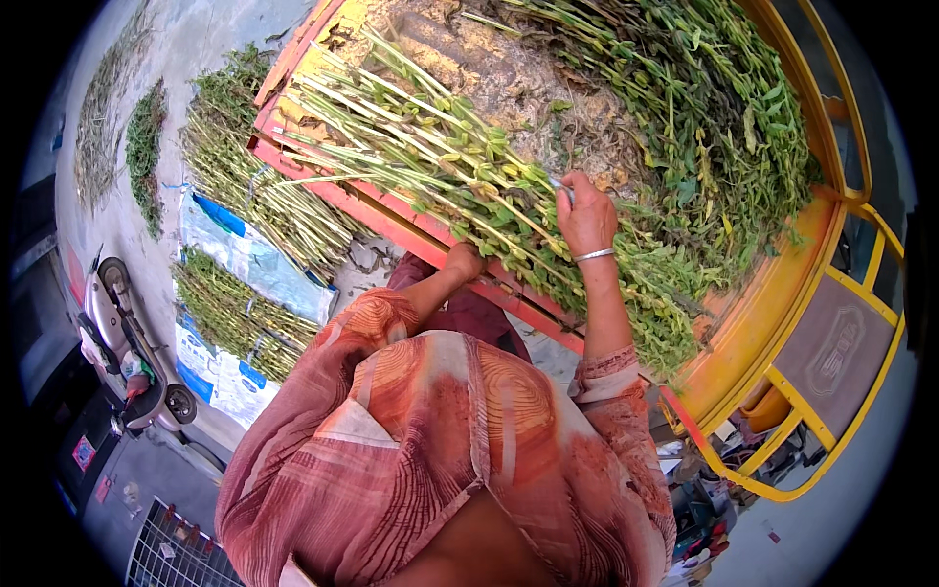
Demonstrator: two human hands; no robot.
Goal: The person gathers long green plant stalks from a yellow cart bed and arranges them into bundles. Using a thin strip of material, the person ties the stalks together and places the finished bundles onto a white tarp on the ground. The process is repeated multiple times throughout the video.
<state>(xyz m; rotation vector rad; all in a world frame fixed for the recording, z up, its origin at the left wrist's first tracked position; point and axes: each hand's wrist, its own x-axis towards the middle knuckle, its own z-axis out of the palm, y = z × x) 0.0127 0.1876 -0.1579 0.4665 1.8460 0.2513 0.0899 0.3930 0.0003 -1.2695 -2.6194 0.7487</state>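
Note:
A bundle of cut stalks with green pods and leaves lies across the near side of an orange and yellow cart bed. My right hand, wearing a bracelet, is closed above the bundle's leafy part. Its fingers pinch a thin pale bluish strip, whose far end I cannot follow. At the cart's near edge, my left hand reaches against the underside of the bundle, and the stalks hide its fingers. Beyond lies a larger heap of leafy stalks in the same cart.
Yellow rails with a grey panel bound the cart on the right. On the ground at left lie more stalk bundles, some on a blue and white sheet. A scooter stands farther left, near a wire rack.

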